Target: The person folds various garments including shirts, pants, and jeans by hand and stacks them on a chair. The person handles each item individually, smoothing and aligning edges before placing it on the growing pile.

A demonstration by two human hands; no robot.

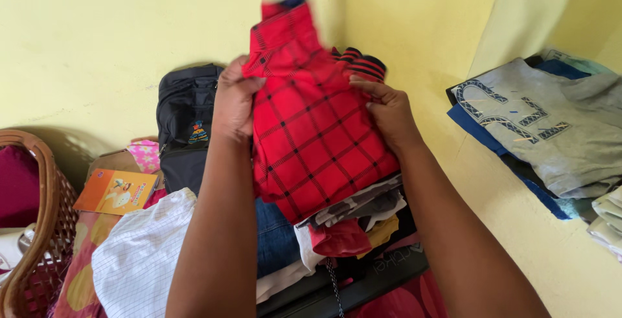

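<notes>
At the centre of the frame, two bare hands hold up a folded red checked shirt (311,130). The left hand (234,101) grips its left edge, fingers curled together around the cloth. The right hand (389,114) lies on its right edge, fingers pressed together and flat. The shirt hangs just above a stack of folded clothes (350,221). A black backpack (184,124) leans on the yellow wall (97,33) behind. A wicker basket (39,227) sits at lower left. Folded grey garments (551,124) lie on a ledge at right.
</notes>
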